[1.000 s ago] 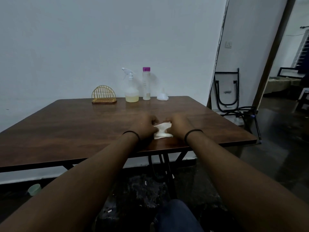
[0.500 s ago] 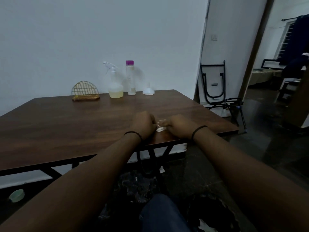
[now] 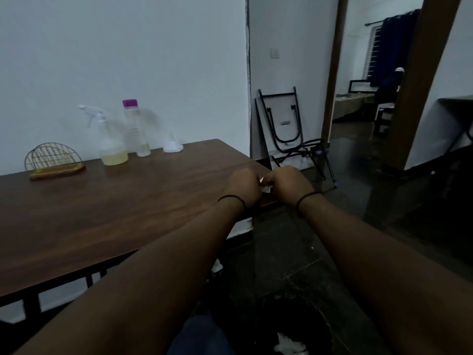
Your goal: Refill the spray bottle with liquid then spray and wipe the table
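My left hand [image 3: 243,187] and right hand [image 3: 289,184] pinch the crumpled tissue [image 3: 266,188]; the spray bottle [image 3: 108,140] stands upright far forward-left, nearer my left.

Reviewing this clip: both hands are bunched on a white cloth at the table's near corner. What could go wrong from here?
1. The left hand and right hand pinch the white cloth right at the table corner; a loose grip might drop it to the floor.
2. The cloth is crumpled small, so wiping may cover little surface.
3. The spray bottle, purple-capped bottle and funnel stand close together; a wide wipe could topple them.
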